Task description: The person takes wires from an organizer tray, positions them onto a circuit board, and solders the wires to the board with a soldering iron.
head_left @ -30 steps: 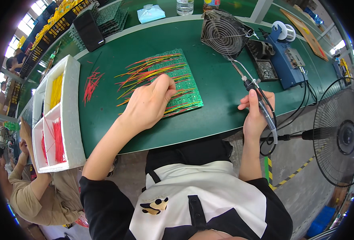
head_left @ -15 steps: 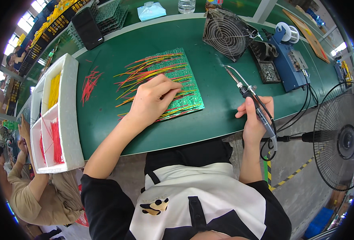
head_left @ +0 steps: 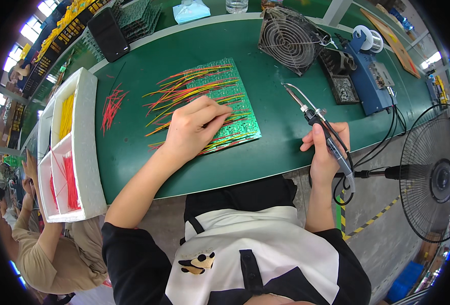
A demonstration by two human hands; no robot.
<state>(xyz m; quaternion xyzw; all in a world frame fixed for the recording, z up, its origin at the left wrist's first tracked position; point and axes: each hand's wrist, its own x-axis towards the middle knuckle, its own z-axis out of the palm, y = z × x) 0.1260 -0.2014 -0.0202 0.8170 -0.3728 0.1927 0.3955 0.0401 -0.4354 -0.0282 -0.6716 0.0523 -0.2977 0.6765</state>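
My left hand [head_left: 190,129] rests over a green circuit board panel [head_left: 238,90], thumb and forefinger pinched at its surface. A thin wire appears to be in the pinch, though the fingertips partly cover it. Red and yellow wires [head_left: 166,93] lie in rows across the panel, their free ends pointing left. In my right hand [head_left: 322,155] is a soldering iron [head_left: 342,162], gripped round its handle. A curved metal tube runs alongside its tip, which points up and left, to the right of the panel and apart from it.
Cut red wires [head_left: 114,108] lie left of the panel, beside a white foam box [head_left: 90,168] of red and yellow wires. At the back stand a square fan [head_left: 288,43] and a blue soldering station [head_left: 368,84]. A pedestal fan [head_left: 433,178] stands right; a co-worker [head_left: 57,249] sits left.
Both hands hold nearly the same poses and places. The view has shifted very slightly.
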